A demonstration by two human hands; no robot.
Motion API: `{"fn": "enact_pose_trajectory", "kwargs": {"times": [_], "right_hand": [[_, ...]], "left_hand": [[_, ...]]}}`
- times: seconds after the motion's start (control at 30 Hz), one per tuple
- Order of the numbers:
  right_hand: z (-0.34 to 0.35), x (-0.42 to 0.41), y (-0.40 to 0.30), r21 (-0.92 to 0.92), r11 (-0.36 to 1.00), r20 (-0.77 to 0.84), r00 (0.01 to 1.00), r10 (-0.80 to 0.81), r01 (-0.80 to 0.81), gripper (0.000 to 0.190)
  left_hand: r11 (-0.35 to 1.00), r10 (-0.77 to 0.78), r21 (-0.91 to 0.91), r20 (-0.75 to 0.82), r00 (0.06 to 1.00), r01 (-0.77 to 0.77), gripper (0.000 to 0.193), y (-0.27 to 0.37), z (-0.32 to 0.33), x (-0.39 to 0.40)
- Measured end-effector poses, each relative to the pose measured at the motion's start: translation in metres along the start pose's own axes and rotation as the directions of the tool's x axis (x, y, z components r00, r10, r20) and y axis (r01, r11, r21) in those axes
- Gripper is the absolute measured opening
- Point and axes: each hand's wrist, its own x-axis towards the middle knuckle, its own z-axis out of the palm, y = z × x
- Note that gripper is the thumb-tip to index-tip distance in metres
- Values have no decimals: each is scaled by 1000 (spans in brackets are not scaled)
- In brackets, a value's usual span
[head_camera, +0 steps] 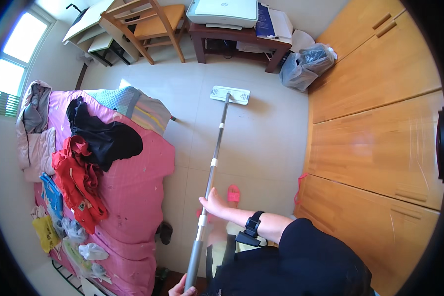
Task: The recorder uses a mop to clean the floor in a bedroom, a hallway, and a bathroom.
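A flat mop with a telescopic metal pole [217,144] runs away from me across the floor. Its white rectangular head [240,96] lies flat on the pale tiles. My right hand [217,203] grips the middle of the pole, just above a white collar. At the lower edge of the view, my left hand [182,288] is closed around the grey grip [194,259] at the pole's near end; part of this hand is cut off. A black strap with a small device [251,229] sits on my right forearm. Below the right hand is my foot in a pink slipper [234,194].
On the left stands a bed with a pink sheet [133,207], black clothing [107,137] and red clothing [79,185]. Wooden cabinets [362,144] line the right. Ahead are a wooden chair [157,27], a dark table [203,40] with a printer [224,13], and plastic bags [303,68].
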Motion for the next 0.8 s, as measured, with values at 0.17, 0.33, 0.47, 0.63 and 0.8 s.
{"fn": "enact_pose_trajectory", "kwargs": {"times": [0.17, 0.33, 0.47, 0.63, 0.8], "right_hand": [[-36, -20, -60, 203, 979, 185, 981, -52, 14, 66], [-8, -39, -81, 158, 983, 256, 958, -129, 90, 75], [21, -46, -86, 41, 979, 298, 932, -204, 201, 71], [42, -29, -100, 69, 962, 181, 945, -272, 264, 65], [35, -23, -143, 574, 813, 232, 971, -51, -94, 55]], "left_hand": [[996, 31, 81, 52, 998, -35, 54, 30, -19, -25], [997, -21, 75, 40, 999, 18, 56, 57, -31, -60], [998, -60, 11, 50, 997, 59, 52, 41, -60, -74], [985, 15, -175, 137, 990, 10, 50, 63, -51, -58], [645, 546, -508, -215, 810, -570, 51, 53, -45, -57]]}}
